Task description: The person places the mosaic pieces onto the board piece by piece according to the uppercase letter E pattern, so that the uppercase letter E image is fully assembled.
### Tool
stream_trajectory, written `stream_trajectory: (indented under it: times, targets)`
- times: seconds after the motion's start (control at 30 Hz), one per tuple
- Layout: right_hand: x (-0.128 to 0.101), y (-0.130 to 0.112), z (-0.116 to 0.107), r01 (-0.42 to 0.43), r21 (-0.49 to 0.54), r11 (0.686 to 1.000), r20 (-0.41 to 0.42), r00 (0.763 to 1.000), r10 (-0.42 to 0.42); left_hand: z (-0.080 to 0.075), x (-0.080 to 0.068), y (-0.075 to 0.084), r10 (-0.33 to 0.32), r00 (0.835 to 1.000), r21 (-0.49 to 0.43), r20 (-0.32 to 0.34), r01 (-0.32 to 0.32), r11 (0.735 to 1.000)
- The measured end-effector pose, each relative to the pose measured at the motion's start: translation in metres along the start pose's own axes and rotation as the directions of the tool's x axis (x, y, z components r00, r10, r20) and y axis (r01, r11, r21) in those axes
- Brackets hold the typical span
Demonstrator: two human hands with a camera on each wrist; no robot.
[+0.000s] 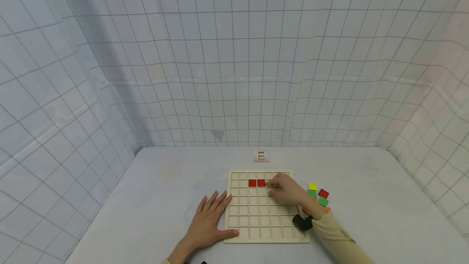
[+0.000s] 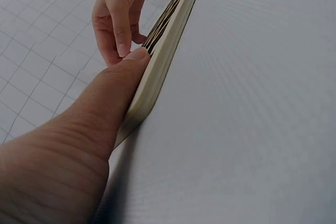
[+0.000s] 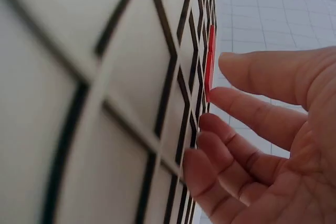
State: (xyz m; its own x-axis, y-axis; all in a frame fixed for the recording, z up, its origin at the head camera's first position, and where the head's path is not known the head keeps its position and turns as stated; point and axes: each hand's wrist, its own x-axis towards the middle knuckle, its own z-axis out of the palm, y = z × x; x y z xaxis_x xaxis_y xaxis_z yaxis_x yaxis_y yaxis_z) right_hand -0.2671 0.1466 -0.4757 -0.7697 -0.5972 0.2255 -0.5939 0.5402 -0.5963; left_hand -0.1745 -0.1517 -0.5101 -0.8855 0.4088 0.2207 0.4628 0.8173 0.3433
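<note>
Head view showed the right hand [image 1: 289,190] over the wooden grid board [image 1: 261,227] at about 1 o'clock, fingertips setting a red tile [image 3: 210,66] into the cell beside two red tiles [image 1: 256,182] already seated. Its fingers were loosely curved, touching the tile's edge. The left hand [image 1: 210,219] lay flat and open at the board's 9 o'clock edge, steadying it. Probably seating came next, needing a level press. Spare tiles [image 1: 318,194] lay at 3 o'clock; the desk [image 1: 165,190] offered room leftward.
</note>
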Motion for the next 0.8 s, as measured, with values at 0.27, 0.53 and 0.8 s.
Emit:
stream_trajectory:
  times: [0.27,0.53,0.8]
  targets:
    - [-0.027,0.0,-0.022,-0.052,0.036,0.998,-0.046,0.997,0.054,0.0,0.001,0.0,-0.006,1.0,-0.002,0.005,0.006,1.0]
    - [-0.058,0.015,-0.052,-0.287,-0.07,0.955,-0.152,0.949,0.274,-0.001,0.001,0.0,-0.003,1.0,-0.006,0.01,0.003,1.0]
    - [-0.08,0.035,-0.076,-0.459,-0.084,0.885,-0.151,0.883,0.444,0.001,0.001,-0.002,-0.001,1.0,-0.005,0.008,0.002,1.0]
